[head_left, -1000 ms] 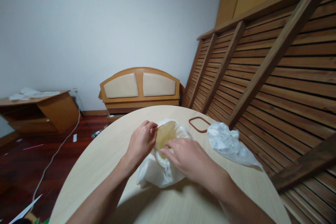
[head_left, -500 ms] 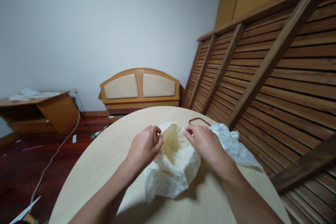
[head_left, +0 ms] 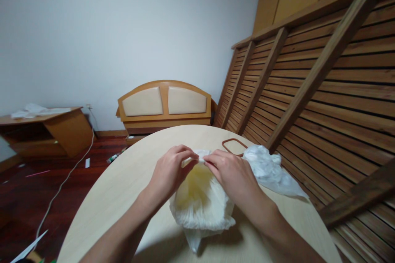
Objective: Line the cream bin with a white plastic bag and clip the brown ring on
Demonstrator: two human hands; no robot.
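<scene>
A white plastic bag (head_left: pixel 203 213) stands on the round table in front of me, its edge turned down over something yellowish whose shape the film hides. My left hand (head_left: pixel 173 170) pinches the bag's far edge between thumb and fingers. Close beside it, almost touching, my right hand (head_left: pixel 231 170) pinches the same edge. The bag's mouth faces me, and a pointed corner of film hangs down at the near side. Behind my right hand lies a brown rectangular ring (head_left: pixel 226 141), partly covered by a crumpled heap of white plastic bags (head_left: pixel 268 164).
The round pale table (head_left: pixel 123 197) fills the foreground. Wooden slatted panels (head_left: pixel 308 115) lean along the right side. A headboard (head_left: pixel 165 118) stands against the wall behind the table. At left are a low cabinet (head_left: pixel 68 131) and a white cable (head_left: pixel 66 185) on the floor.
Both hands have come together at the bag's far edge. The bag has turned, its mouth now tipped toward me, and a corner droops in front. More of the brown ring shows.
</scene>
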